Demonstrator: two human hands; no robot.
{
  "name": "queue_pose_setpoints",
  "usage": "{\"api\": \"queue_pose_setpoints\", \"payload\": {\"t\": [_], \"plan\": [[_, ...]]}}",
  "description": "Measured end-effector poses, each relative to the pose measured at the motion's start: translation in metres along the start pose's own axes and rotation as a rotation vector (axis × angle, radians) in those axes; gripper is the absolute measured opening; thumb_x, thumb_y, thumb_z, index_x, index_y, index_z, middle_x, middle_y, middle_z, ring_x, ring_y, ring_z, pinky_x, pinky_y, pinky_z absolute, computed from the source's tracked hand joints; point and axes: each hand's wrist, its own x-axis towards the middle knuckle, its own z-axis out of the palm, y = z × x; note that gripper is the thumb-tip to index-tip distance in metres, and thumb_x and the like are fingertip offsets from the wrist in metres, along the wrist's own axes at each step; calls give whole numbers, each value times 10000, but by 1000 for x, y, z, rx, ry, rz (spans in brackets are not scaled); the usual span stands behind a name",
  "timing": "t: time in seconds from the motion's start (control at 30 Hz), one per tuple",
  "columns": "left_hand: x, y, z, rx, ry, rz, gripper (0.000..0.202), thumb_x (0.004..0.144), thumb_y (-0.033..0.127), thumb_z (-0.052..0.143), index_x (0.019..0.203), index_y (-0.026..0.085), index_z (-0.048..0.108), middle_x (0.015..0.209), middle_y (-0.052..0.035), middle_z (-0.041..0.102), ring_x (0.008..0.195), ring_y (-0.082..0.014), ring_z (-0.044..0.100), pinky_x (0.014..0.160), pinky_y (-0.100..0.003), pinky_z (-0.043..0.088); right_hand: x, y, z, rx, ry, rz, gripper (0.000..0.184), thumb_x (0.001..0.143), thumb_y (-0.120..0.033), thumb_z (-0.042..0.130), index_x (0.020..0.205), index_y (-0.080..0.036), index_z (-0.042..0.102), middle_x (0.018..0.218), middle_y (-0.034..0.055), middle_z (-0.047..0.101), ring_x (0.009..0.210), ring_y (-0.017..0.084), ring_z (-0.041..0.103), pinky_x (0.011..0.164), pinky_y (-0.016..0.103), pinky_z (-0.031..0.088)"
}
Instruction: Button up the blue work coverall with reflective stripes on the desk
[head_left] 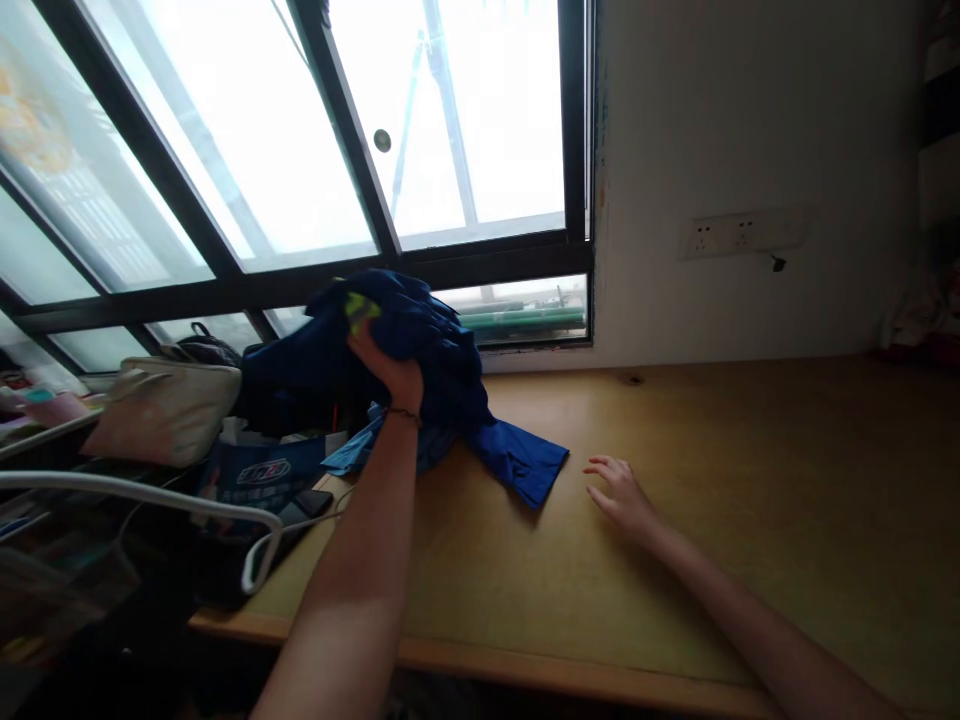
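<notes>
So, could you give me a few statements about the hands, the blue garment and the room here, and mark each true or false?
1. The left hand grips the blue garment. True.
2. The right hand grips the garment too. False: the right hand holds nothing and is apart from the cloth.
3. A dark band circles the left wrist. True.
4. The beige bag lies to the right of the garment. False: the beige bag is to its left.
5. The wall socket is to the right of the window. True.
</notes>
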Motion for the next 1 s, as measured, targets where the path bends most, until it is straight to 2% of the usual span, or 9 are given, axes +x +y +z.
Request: {"api": "queue_pose_setpoints", "payload": {"t": [0.03, 0.17, 0.33, 0.5, 0.6, 0.67, 0.77, 0.9, 1.0], "plan": [[-28, -5, 10, 37, -5, -35, 473, 817, 44, 378, 1267, 53, 234, 1271, -156, 265, 1223, -239, 221, 1011, -460, 193, -2, 1, 4, 6, -2, -2, 226, 739, -200, 483, 929, -177, 602, 1057, 98, 540, 1042, 226, 438, 902, 394, 341], [-124, -30, 40, 471, -499, -262, 442, 774, 50, 400, 1155, 262, 473, 1315, -79, 312, 1256, -308, 180, 967, -576, 161, -8, 13, 4, 14, -11, -2, 213, 744, -188, 470, 907, -174, 607, 1040, 91, 546, 1027, 213, 444, 905, 372, 344], [-152, -28, 52, 594, -559, -281, 708, 652, 194, 600, 1293, 295, 318, 1426, -104, 80, 1266, -415, 9, 922, -650, 88, -9, 25, -6, 28, 49, 61, 174, 745, -171, 461, 839, -173, 607, 958, 75, 577, 940, 197, 488, 869, 361, 376], [-171, 25, 39, 395, -576, 109, 581, 754, 248, 507, 1304, 283, 323, 1431, -70, 129, 1295, -337, 12, 979, -593, 31, -6, 15, -9, 21, 60, -12, 166, 754, -159, 457, 835, -172, 601, 946, 76, 573, 947, 201, 482, 864, 364, 381], [-195, 51, 42, 81, -885, 450, 428, 826, 324, 417, 1253, 298, 407, 1337, -36, 369, 1263, -233, 235, 1034, -466, 125, -6, 11, -11, 22, 62, -52, 163, 759, -149, 454, 833, -182, 596, 944, 70, 568, 946, 198, 481, 860, 365, 385], [-205, 56, 49, -41, -1040, 517, 416, 832, 387, 401, 1237, 299, 425, 1290, -21, 436, 1209, -190, 340, 1025, -384, 210, -5, 12, -13, 17, 70, -54, 164, 764, -146, 452, 838, -184, 593, 944, 67, 566, 943, 195, 484, 858, 362, 386], [-206, 40, 60, 67, -1053, 342, 413, 823, 443, 390, 1192, 281, 479, 1288, -36, 440, 1173, -204, 388, 974, -348, 294, -4, 15, -17, 8, 81, -37, 162, 769, -150, 452, 846, -179, 592, 937, 67, 569, 935, 191, 489, 855, 355, 389], [-192, -3, 62, 405, -893, -46, 370, 841, 388, 361, 1118, 216, 535, 1141, -112, 547, 1005, -246, 512, 829, -355, 389, -3, 18, -20, 4, 75, -15, 167, 770, -153, 448, 850, -175, 594, 919, 63, 580, 917, 187, 500, 847, 341, 395], [-186, -23, 57, 551, -794, -134, 303, 848, 274, 350, 1033, 175, 569, 986, -136, 600, 881, -249, 550, 749, -361, 392, -4, 18, -21, -1, 64, -3, 172, 760, -143, 443, 825, -178, 599, 899, 62, 591, 896, 188, 514, 834, 333, 402]]}}
